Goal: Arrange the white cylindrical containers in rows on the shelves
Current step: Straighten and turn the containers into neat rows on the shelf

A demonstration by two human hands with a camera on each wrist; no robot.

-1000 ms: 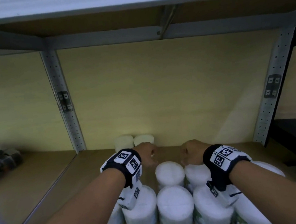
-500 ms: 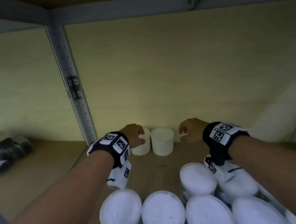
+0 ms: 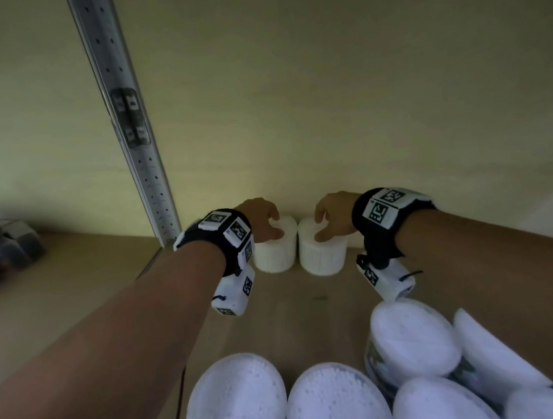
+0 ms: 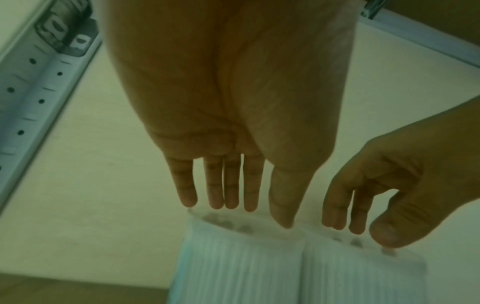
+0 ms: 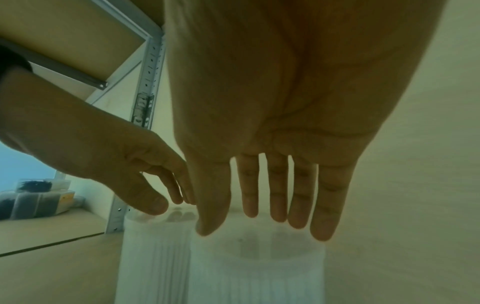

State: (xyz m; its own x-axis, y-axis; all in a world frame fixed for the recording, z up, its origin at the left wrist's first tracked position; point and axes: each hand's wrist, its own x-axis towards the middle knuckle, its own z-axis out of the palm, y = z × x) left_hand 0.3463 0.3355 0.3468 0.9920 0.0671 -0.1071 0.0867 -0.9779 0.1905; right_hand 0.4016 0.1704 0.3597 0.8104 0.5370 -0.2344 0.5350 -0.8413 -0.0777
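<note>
left hand (image 3: 259,218): released, fingers straight above left tub (image 3: 275,250) | right hand (image 3: 335,215): released, above right tub (image 3: 323,250) | tubs touching, at shelf (image 3: 74,296) back

Head view looks down into shelf; wrist views close under palms; all share hands (image 3: 298,220).

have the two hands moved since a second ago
Yes. Both the left hand and right hand went from the front tubs back to the two tubs at the rear wall.

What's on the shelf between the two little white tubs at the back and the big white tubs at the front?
Nothing but bare wooden shelf, as the head view shows, between the two small tubs and the big tubs.
</note>
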